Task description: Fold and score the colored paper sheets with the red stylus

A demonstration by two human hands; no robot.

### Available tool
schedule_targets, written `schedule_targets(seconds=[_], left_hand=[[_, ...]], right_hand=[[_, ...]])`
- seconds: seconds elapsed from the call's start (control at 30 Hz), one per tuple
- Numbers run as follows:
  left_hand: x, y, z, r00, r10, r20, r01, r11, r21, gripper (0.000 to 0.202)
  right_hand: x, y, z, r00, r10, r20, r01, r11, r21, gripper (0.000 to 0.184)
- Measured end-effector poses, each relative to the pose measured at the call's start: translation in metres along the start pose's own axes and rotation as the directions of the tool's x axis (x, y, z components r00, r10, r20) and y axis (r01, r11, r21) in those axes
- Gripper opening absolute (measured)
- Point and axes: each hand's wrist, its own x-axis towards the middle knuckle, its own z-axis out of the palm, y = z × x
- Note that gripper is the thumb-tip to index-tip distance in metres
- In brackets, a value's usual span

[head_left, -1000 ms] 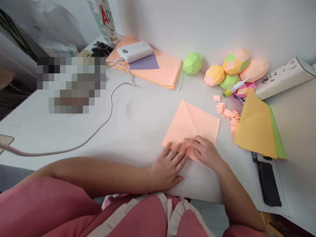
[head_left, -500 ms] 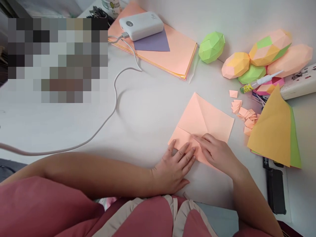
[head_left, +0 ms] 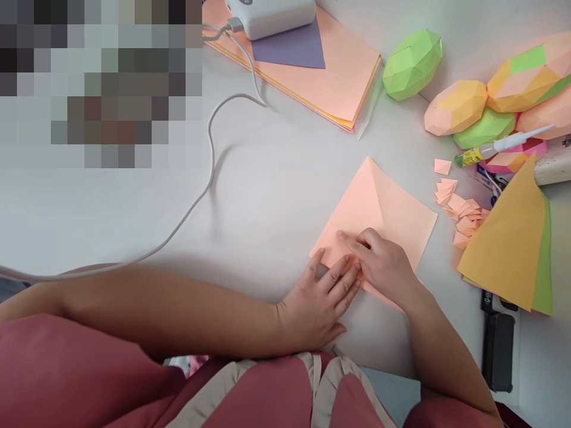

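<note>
A square sheet of peach paper (head_left: 357,205) lies flat on the white table, a crease running down from its top corner. My left hand (head_left: 319,300) is spread open, its fingertips resting on the sheet's lower left edge. With its index finger stretched out, my right hand (head_left: 383,264) presses on the paper just above the left fingers. Its other fingers are partly curled and hold nothing. Part of the sheet's lower side is hidden under both hands.
Small folded peach pieces (head_left: 464,209) lie right of the sheet, beside yellow and green paper (head_left: 499,244). Behind are a green faceted paper shape (head_left: 413,64), a glue bottle (head_left: 473,156), a paper stack (head_left: 343,83) and a white power bank (head_left: 281,18). A cable (head_left: 209,142) crosses the table.
My right index fingertip has slid left across the sheet, and the right hand moved slightly with it. My left hand stays on the paper's edge. The camera view has shifted.
</note>
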Motion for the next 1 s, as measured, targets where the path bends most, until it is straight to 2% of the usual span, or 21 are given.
schedule_targets(seconds=[0.27,0.43,0.8,1.0], left_hand=[[-0.0001,0.0027,-0.0055,0.999,-0.028,0.039,0.026,0.998,0.050,0.072],[-0.0013,0.0065,-0.0045,0.996,-0.067,0.057,0.063,0.995,0.073,0.074],[-0.0028,0.0096,-0.0056,0.997,-0.077,0.019,0.074,0.988,0.137,0.079],[-0.0036,0.0094,-0.0063,0.997,-0.071,0.024,0.068,0.991,0.112,0.075]], right_hand=[[-0.0001,0.0017,0.0019,0.999,-0.007,0.040,0.007,1.000,0.021,0.048],[0.0014,0.0003,0.0020,1.000,-0.011,0.020,0.011,1.000,0.000,0.048],[0.0017,-0.0007,0.0027,0.998,0.016,0.062,-0.011,0.997,-0.073,0.050],[0.0043,-0.0036,-0.0016,0.995,0.031,0.092,-0.028,0.999,-0.034,0.046]])
